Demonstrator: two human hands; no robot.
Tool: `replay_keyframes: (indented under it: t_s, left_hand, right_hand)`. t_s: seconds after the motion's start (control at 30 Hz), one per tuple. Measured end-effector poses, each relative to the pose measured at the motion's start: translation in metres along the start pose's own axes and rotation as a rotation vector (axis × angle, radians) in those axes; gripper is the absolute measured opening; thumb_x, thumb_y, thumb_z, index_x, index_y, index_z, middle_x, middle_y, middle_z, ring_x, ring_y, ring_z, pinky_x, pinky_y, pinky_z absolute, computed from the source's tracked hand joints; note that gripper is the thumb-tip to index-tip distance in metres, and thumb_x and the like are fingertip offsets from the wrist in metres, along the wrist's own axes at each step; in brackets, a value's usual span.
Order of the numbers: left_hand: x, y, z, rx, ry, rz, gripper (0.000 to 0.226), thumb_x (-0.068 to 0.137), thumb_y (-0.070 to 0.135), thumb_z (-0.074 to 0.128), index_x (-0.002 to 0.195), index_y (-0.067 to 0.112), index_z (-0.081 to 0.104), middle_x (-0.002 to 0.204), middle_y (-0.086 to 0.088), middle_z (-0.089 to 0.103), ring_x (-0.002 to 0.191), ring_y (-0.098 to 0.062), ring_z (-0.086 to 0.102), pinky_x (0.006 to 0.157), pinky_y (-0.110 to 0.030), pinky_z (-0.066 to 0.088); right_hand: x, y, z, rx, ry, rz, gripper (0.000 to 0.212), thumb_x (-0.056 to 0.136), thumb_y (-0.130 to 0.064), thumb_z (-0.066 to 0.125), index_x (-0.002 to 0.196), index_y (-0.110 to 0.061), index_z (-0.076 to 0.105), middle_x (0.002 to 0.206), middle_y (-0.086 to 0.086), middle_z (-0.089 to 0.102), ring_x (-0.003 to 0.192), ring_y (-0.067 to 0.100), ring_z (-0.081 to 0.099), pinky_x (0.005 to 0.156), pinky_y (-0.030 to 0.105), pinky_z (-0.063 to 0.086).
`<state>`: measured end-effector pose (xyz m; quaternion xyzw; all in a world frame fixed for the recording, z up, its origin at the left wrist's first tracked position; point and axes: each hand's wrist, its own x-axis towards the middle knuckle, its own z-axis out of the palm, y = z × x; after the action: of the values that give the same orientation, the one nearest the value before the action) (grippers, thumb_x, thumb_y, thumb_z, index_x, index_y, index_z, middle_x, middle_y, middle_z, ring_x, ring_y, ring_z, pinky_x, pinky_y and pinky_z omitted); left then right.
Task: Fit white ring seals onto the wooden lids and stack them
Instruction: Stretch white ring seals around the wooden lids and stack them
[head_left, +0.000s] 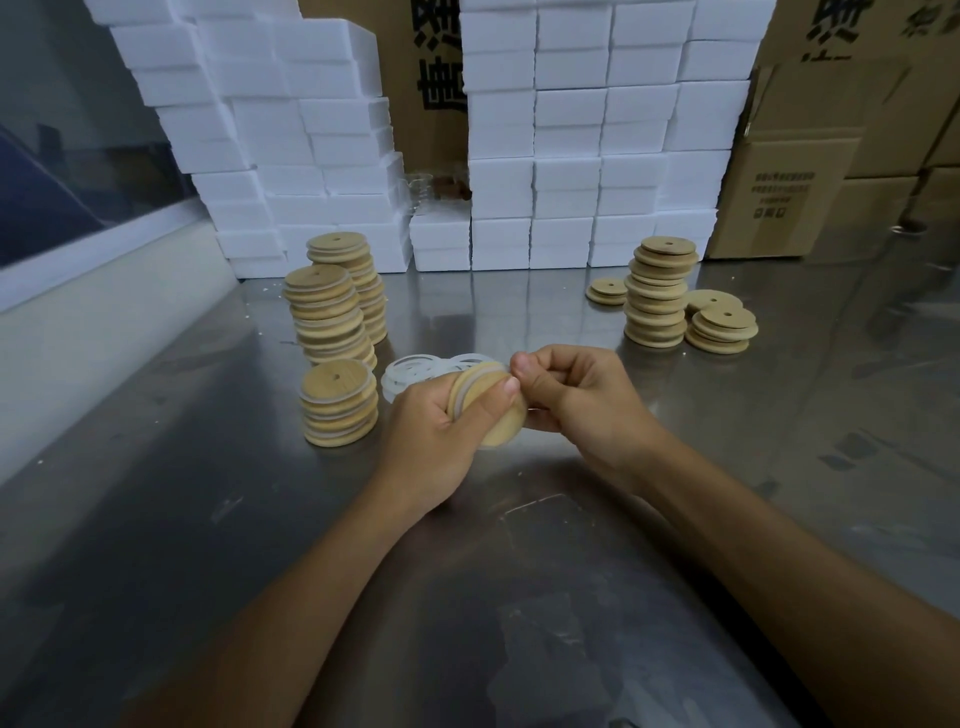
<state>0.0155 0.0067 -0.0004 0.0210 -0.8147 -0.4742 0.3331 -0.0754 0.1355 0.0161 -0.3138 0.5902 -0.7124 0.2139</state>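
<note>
Two bare arms reach over the shiny metal table (519, 597). The left hand (436, 431) grips a wooden lid (496, 415) tilted above the table. The right hand (576, 400) pinches the white ring seal (480, 375) at its edge. Finished stacks (338, 402) stand to the left.

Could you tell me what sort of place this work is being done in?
Probably a packing or assembly workshop: white boxes and cardboard cartons are stacked behind a steel table, which holds many stacks of wooden lids.
</note>
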Motion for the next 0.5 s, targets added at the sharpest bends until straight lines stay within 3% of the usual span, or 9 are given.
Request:
replay_keyframes:
  t_s: [0.1,0.23,0.4,0.5]
  left_hand:
    - [0.001,0.000,0.001,-0.066,0.058,-0.021,0.025,0.089,0.034,0.063,0.080,0.014,0.074,0.072,0.000,0.071,0.069,-0.009,0.064,0.068,-0.025,0.052]
    - [0.000,-0.003,-0.001,-0.091,0.095,-0.060,0.029,0.090,0.035,0.063,0.087,0.010,0.075,0.081,-0.008,0.074,0.080,-0.024,0.070,0.077,-0.043,0.057]
    - [-0.001,0.001,0.001,-0.048,0.106,-0.080,0.027,0.088,0.042,0.064,0.081,0.018,0.074,0.078,-0.002,0.074,0.075,-0.018,0.069,0.073,-0.039,0.056]
    - [-0.001,0.002,0.000,0.163,0.143,-0.029,0.034,0.083,0.054,0.063,0.089,0.021,0.068,0.077,0.007,0.067,0.072,-0.012,0.061,0.066,-0.029,0.051]
  right_hand:
    - [-0.002,0.001,0.001,-0.022,0.004,0.018,0.021,0.093,-0.023,0.061,0.083,-0.004,0.064,0.072,0.006,0.071,0.073,0.019,0.069,0.078,0.044,0.061]
    - [-0.005,0.005,0.005,0.006,-0.014,0.059,0.023,0.098,-0.020,0.056,0.094,0.002,0.063,0.077,0.009,0.073,0.075,0.020,0.073,0.066,0.033,0.062]
    - [-0.003,0.008,0.009,0.007,0.007,0.055,0.024,0.101,-0.019,0.051,0.087,-0.004,0.064,0.076,0.007,0.071,0.073,0.018,0.072,0.063,0.031,0.061]
    - [-0.003,0.011,0.009,-0.162,0.117,-0.060,0.021,0.100,-0.017,0.054,0.083,-0.006,0.060,0.074,0.007,0.068,0.069,0.021,0.069,0.062,0.036,0.061]
